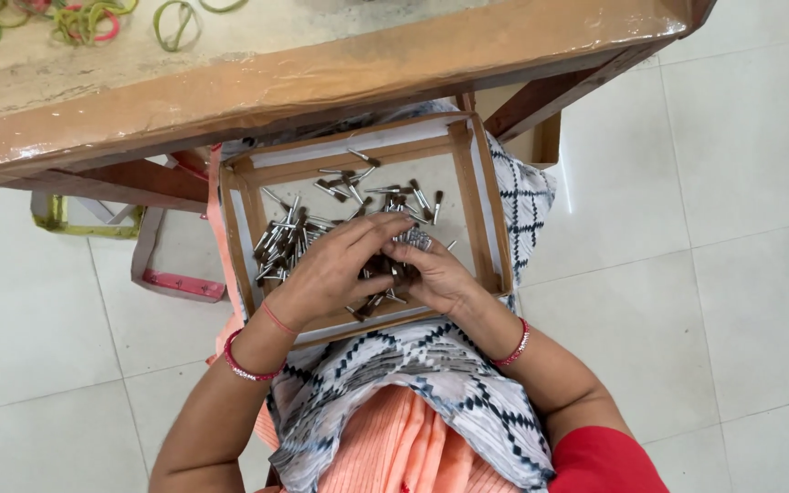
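I am resting a shallow brown cardboard tray (480,196) on my lap; my left hand (326,269) and right hand (436,277) are closing together on a bundle of small metal-tipped brush pieces (410,240) inside it, under the brown wooden worktop (321,73) beyond

The person wears an orange ribbed garment (394,452), seen low in the view at the lap. Over it lies a white shawl (431,383) printed with black diamond and zigzag lines and grey patches; it runs on above the lap, showing a black check pattern. To the right of the shawl, a red sleeve (609,461) covers the right upper arm. The left wrist carries a pink-red bangle (247,368) and, nearer the left hand (326,269), a thin red thread (278,318). The right wrist, behind the right hand (440,278), carries a red beaded bangle (513,347). Both forearms are bare.
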